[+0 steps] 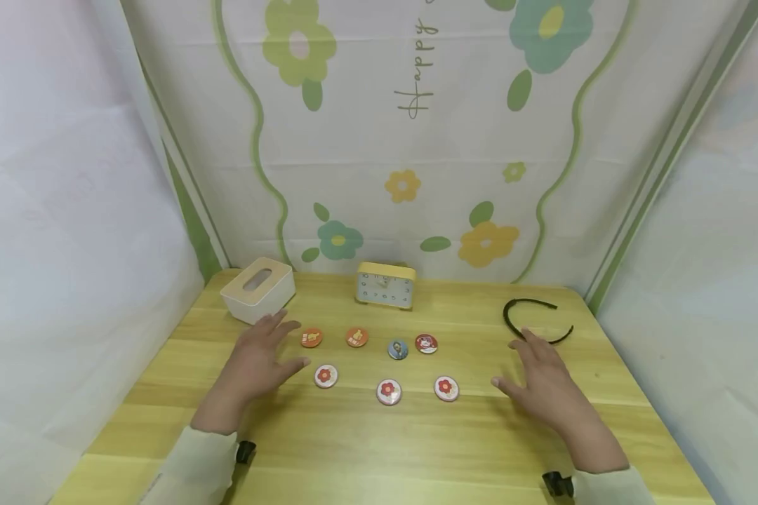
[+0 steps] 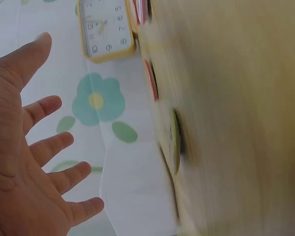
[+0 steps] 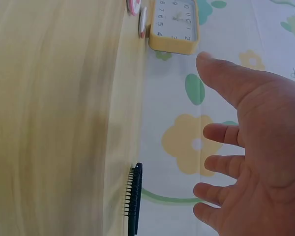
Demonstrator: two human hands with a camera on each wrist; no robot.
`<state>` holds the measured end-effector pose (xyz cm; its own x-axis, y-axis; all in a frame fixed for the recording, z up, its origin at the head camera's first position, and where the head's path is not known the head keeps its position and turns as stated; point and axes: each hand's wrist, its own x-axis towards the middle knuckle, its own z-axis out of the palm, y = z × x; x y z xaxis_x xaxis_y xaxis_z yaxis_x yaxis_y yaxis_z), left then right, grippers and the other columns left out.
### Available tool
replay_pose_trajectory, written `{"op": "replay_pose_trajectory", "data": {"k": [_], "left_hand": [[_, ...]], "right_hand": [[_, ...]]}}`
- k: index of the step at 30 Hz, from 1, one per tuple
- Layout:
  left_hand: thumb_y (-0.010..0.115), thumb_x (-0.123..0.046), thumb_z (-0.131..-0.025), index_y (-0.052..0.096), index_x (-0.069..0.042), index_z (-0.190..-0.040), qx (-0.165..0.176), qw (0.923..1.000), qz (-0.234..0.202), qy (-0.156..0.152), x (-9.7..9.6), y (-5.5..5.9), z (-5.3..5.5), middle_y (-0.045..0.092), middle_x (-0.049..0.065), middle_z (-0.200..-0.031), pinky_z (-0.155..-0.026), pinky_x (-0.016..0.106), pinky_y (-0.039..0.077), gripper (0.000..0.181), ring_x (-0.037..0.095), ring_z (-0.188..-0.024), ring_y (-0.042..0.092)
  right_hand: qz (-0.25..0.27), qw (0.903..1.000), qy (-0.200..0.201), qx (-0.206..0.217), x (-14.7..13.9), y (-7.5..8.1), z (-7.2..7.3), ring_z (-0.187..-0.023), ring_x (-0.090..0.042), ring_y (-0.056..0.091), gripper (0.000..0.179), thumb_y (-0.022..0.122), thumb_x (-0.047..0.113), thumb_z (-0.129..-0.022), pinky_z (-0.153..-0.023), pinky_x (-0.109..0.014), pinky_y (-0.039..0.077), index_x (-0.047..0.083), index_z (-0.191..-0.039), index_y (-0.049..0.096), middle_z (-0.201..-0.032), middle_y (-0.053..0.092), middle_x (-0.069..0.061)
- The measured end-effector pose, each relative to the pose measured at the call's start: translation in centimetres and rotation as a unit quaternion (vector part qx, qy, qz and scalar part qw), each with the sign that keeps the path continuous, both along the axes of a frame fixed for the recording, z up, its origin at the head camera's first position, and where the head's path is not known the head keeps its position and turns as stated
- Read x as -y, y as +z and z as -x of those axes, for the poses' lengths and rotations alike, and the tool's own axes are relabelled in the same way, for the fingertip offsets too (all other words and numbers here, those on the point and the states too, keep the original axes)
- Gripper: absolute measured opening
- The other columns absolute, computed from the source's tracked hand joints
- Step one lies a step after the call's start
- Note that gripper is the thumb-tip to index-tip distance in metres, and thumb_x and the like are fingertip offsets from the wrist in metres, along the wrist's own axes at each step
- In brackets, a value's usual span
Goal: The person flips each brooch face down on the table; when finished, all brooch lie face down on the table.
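Note:
Several round pin badges lie in two loose rows on the wooden table [image 1: 354,449]. The back row has an orange badge [image 1: 311,338], another orange badge [image 1: 356,337], a blue badge [image 1: 398,349] and a red badge [image 1: 426,343]. White badges with red flowers [image 1: 389,392] make up the front row. My left hand [image 1: 255,361] hovers left of the badges, fingers spread, holding nothing. On the other side my right hand [image 1: 543,382] is held above the table, also spread and holding nothing. Just beyond its fingertips lies a black toothed headband [image 1: 512,319], partly hidden by them.
A white tissue box [image 1: 262,298] with a wood-look lid stands at the back left, close to my left fingers. A yellow alarm clock [image 1: 385,286] stands at the back middle. Flower-printed cloth [image 1: 366,140] rises behind the table, with pale cloth on both sides.

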<state>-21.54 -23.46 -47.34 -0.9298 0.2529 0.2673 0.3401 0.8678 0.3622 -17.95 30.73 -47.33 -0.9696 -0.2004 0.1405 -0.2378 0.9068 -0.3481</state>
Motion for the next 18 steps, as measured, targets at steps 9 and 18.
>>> {"op": "replay_pose_trajectory", "data": {"k": [9,18], "left_hand": [[0.082,-0.052,-0.095,0.063,-0.015,-0.151,0.030,0.9984,-0.033,-0.034,-2.1,-0.5,0.6,0.044,0.015,-0.172,-0.126,0.071,0.031,0.070,0.050,-0.160,0.035],[0.087,-0.041,-0.093,0.067,-0.013,-0.144,0.067,0.9931,-0.074,-0.061,-4.6,-0.8,0.6,0.049,0.011,-0.169,-0.123,0.066,0.040,0.062,0.044,-0.158,0.041]], "right_hand": [[0.006,0.9997,0.020,-0.009,0.3,-0.6,0.1,-0.155,-0.061,0.028,0.078,0.074,0.050,-0.103,-0.118,-0.080,0.033,-0.002,-0.154,0.048,-0.173,0.028,-0.033],[0.026,0.9991,0.033,0.007,0.6,-1.2,0.2,-0.149,-0.057,0.040,0.068,0.078,0.034,-0.102,-0.116,-0.074,0.041,-0.002,-0.152,0.050,-0.162,0.044,-0.032]]}}
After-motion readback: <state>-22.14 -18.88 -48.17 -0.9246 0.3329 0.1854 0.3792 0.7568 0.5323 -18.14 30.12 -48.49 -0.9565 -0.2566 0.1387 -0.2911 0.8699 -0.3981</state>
